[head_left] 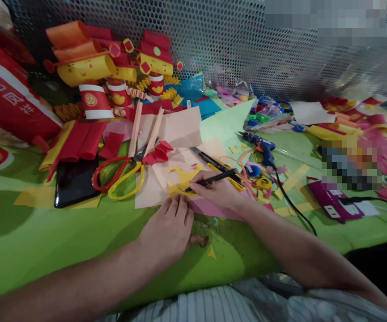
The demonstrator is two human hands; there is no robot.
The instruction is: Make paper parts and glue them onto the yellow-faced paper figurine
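A black pen [216, 178] is in my right hand [215, 190], which is closed around it with the tip on a piece of yellow paper [180, 179] that has round holes cut in it. My left hand [169, 223] lies at the paper's near edge, fingers stretched out and pressing down, the thumb out to the side. Under the yellow paper are sheets of pale pink paper [153, 192]. Just beyond my right hand rests a black craft knife [202, 156]. Scissors [129, 167] with red and yellow handles lie to the left.
Paper-cup figures [95, 100] stand at the back left against a perforated metal panel [213, 40]. A dark phone [77, 183] lies left of the scissors. To the right are a blue glue gun [260, 145] with its cord, a purple power box [334, 201] and paper scraps.
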